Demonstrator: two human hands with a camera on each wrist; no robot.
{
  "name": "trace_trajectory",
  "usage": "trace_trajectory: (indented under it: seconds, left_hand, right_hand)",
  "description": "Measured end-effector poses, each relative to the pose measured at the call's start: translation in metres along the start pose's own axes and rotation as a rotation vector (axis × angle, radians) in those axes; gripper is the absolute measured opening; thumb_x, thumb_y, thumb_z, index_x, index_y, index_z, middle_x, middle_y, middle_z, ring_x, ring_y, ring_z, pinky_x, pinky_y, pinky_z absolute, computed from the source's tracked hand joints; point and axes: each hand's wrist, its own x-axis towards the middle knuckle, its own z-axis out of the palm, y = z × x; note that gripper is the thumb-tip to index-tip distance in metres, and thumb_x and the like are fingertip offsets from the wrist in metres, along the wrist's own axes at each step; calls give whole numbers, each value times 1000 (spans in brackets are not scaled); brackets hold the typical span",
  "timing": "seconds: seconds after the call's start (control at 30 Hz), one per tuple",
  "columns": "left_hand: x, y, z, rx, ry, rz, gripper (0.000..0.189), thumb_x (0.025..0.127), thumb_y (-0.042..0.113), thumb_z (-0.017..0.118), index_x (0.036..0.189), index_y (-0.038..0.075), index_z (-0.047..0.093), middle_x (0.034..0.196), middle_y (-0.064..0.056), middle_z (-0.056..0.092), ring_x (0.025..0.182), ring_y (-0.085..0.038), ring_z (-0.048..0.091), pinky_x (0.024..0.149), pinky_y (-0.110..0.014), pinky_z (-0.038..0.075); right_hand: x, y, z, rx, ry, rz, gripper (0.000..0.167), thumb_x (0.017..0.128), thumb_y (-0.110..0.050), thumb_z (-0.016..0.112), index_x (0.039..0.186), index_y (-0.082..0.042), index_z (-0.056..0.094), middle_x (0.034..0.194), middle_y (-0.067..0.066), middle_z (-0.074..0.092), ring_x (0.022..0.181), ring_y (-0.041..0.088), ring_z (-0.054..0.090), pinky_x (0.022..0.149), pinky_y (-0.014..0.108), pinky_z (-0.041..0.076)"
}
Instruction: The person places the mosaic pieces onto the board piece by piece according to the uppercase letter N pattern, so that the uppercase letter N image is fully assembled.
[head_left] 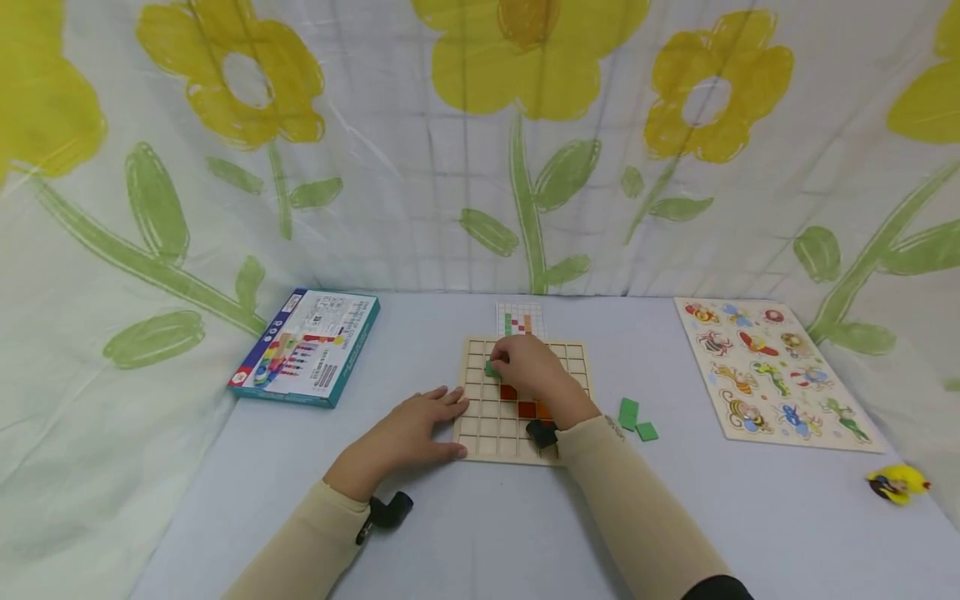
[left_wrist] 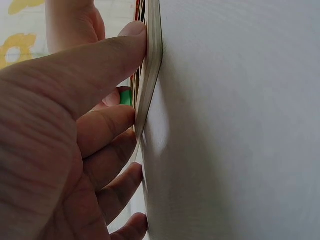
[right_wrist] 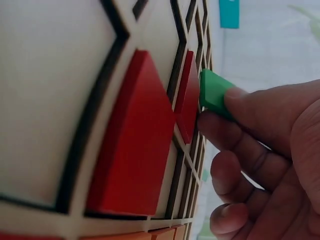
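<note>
A wooden grid board [head_left: 483,425] lies flat on the table, with red tiles [right_wrist: 140,150] and orange tiles [head_left: 543,411] set in some of its squares. Between thumb and index finger my right hand [head_left: 531,367] pinches a green square tile [right_wrist: 215,92] over the board's upper left part. That tile looks tilted in the right wrist view. My left hand [head_left: 422,429] rests at the board's left edge, fingers spread, its thumb touching the rim in the left wrist view. The right hand and forearm hide part of the board.
Loose green tiles [head_left: 628,412] lie right of the board. A patterned card [head_left: 519,317] sits behind it. A boxed set [head_left: 307,346] stands at the left, an insect puzzle board [head_left: 776,371] at the right. Near the right edge is a yellow toy [head_left: 897,483].
</note>
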Motion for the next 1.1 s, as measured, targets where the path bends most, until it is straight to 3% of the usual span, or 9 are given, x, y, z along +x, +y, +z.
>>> trace_trajectory:
  seconds: [0.3, 0.63, 0.8, 0.93, 1.1]
  left_hand:
    - [-1, -1, 0, 2, 1, 30, 77, 95, 40, 86, 161, 17, 56, 173, 1, 45, 166, -32, 33, 132, -60, 31]
    - [0, -1, 0, 4, 4, 19, 77, 94, 40, 86, 161, 18, 56, 173, 2, 44, 166, -31, 32, 133, -60, 31]
    - [1, 0, 1, 4, 4, -5, 77, 94, 41, 87, 161, 20, 56, 173, 3, 45, 166, -32, 33, 132, -60, 33]
    - [2, 0, 2, 8, 2, -20, 79, 93, 42, 87, 162, 21, 55, 174, 4, 44, 166, -31, 32, 132, -59, 33]
    - [3, -2, 5, 17, 11, -23, 80, 93, 43, 87, 163, 22, 53, 174, 6, 43, 167, -29, 32, 132, -58, 34]
  right_hand:
    - [-3, -1, 1, -37, -11, -11, 12, 108, -22, 70, 102, -17, 79, 106, 1, 75, 93, 20, 64, 94, 43, 58]
    - [-6, -2, -2, -24, -26, 1, 11, 107, -22, 71, 110, -16, 80, 111, 2, 76, 97, 21, 64, 98, 43, 58]
    - [-20, 2, -19, 39, -8, -1, 21, 109, -24, 68, 122, -13, 79, 118, 4, 76, 104, 23, 67, 100, 46, 59]
    - [-40, 15, -40, 126, 28, 7, 28, 111, -26, 65, 131, -10, 77, 125, 7, 76, 108, 26, 67, 96, 46, 60]
    - [-62, 50, -59, 152, 93, 31, 30, 111, -25, 64, 133, -9, 76, 127, 10, 75, 103, 27, 65, 85, 41, 57]
